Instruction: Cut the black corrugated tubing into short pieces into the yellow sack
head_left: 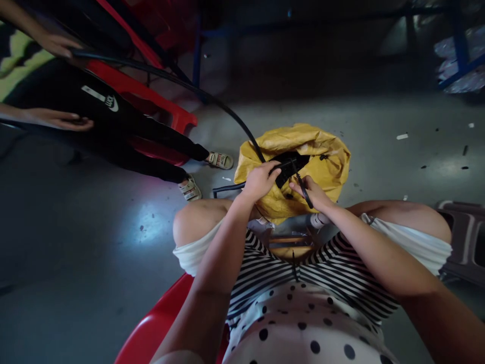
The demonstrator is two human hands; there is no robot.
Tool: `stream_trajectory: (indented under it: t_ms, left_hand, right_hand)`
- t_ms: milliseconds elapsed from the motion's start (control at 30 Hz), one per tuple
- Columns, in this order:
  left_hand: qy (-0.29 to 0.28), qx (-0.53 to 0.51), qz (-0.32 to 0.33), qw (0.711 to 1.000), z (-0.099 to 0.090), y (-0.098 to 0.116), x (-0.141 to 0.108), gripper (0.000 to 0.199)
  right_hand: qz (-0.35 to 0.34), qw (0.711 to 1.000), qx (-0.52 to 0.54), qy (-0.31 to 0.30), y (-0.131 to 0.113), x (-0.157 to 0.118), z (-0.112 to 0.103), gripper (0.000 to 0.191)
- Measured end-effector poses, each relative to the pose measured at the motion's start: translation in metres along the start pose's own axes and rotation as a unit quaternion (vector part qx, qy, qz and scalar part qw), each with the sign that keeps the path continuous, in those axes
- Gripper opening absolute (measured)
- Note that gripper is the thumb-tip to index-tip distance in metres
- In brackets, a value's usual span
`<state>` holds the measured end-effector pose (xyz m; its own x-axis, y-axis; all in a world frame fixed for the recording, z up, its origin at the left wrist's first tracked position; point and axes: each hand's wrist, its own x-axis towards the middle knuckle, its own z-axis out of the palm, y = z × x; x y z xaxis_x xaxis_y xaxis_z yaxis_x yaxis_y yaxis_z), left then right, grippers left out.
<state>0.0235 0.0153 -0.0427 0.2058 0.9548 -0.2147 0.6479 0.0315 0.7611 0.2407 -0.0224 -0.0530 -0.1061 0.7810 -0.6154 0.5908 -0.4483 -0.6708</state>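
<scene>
- The left hand (260,181), near the middle of the frame, is closed around a black tube (235,119) at the mouth of the yellow sack.
- The right hand (314,194), just right of centre, is curled around the dark handle of what looks like a pair of scissors (304,191); the tool slants up and left towards the dark pieces in the sack.
- The two hands are apart, with part of the sack's opening between them.
- The yellow sack (337,174) sits at the centre of the frame, its rim crumpled outward, with black pieces (283,177) inside.
- From the sack, the tube arcs to the upper left, where a co-worker's hand (56,45) grips it.
- The co-worker's other hand (71,120) hangs lower, at the left edge, beside black trousers (125,129).
- A bent black length (227,188) juts out left of the sack.
- Small scraps (402,136) lie on the grey floor (379,116) at right.
</scene>
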Motion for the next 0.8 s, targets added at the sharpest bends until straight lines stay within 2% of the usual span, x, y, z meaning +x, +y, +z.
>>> stream_trajectory:
  t_ms: [300,433,800]
  left_hand:
    - [-0.017,-0.027,-0.019,0.999,0.003,0.003,-0.001,0.034]
    - [-0.025,-0.023,-0.021,0.999,0.005,0.003,-0.001,0.029]
    - [-0.079,0.043,-0.037,0.995,0.018,-0.025,0.004,0.029]
  right_hand:
    - [0.009,1.0,-0.026,0.011,-0.002,-0.001,0.003,0.06]
    - [0.009,0.999,-0.039,0.021,-0.001,0.001,0.003,0.06]
    - [-0.023,1.0,-0.006,-0.013,0.026,0.014,0.019,0.066]
